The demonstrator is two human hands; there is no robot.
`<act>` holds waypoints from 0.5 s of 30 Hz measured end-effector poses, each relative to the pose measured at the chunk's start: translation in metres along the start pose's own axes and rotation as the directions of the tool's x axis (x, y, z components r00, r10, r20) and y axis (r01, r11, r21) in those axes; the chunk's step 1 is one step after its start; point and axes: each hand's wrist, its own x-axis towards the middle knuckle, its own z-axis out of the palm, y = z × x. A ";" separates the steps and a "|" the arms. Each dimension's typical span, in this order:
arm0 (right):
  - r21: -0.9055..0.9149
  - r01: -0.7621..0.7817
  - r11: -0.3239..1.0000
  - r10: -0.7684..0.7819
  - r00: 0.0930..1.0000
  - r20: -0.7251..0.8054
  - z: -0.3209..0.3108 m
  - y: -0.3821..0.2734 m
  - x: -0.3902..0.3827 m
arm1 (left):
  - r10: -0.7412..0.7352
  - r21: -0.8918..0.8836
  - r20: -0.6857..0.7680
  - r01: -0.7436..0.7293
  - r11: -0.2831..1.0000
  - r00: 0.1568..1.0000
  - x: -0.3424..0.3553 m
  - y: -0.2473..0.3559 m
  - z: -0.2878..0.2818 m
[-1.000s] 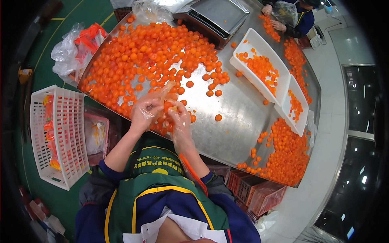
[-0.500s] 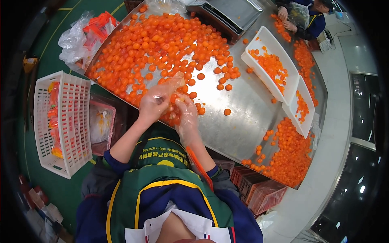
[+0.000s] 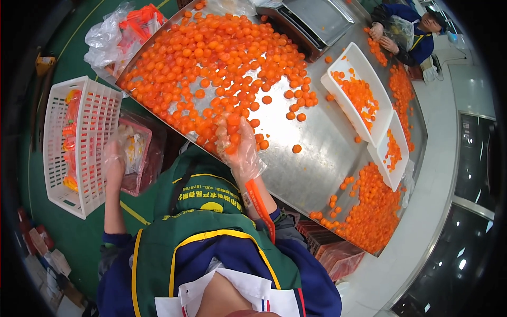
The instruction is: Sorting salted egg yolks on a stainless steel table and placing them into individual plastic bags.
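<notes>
Glossy orange balls that look like salted egg yolks (image 3: 211, 53) lie heaped over the metal table (image 3: 311, 153). At the table's near edge, my right hand (image 3: 247, 153) in a clear plastic glove is cupped around several yolks (image 3: 233, 127). My left hand (image 3: 114, 161) is away from the table, low on the left. It hangs between a white slatted basket (image 3: 97, 153) and a pink lined crate (image 3: 150, 153) with pale, yellowish stuff in it. Its fingers are smeared, so what they hold, if anything, does not show.
Two white trays (image 3: 388, 98) with yolks stand at the right, near another heap of small yolks (image 3: 369, 211). A metal scale (image 3: 317, 21) sits at the back. Plastic bags (image 3: 105, 39) lie past the left edge. A co-worker (image 3: 406, 31) handles yolks at the far right.
My left hand has left the yolks and swung left and down to beside the pink crate. My right hand stays near the table edge, now cupping yolks alone.
</notes>
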 end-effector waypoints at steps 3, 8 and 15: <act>0.066 0.008 0.998 -0.014 0.996 0.086 -0.001 -0.002 0.000 | -0.024 0.410 0.271 -0.092 0.907 0.962 -0.038 -0.061 0.038; 0.133 0.039 0.990 -0.049 0.996 0.073 0.010 0.003 -0.002 | -0.217 0.018 0.201 0.217 0.976 0.955 -0.029 -0.047 0.020; 0.187 0.081 0.979 -0.098 0.992 0.084 0.022 -0.002 -0.010 | -0.496 -0.754 0.288 0.513 0.410 0.819 0.020 0.004 -0.032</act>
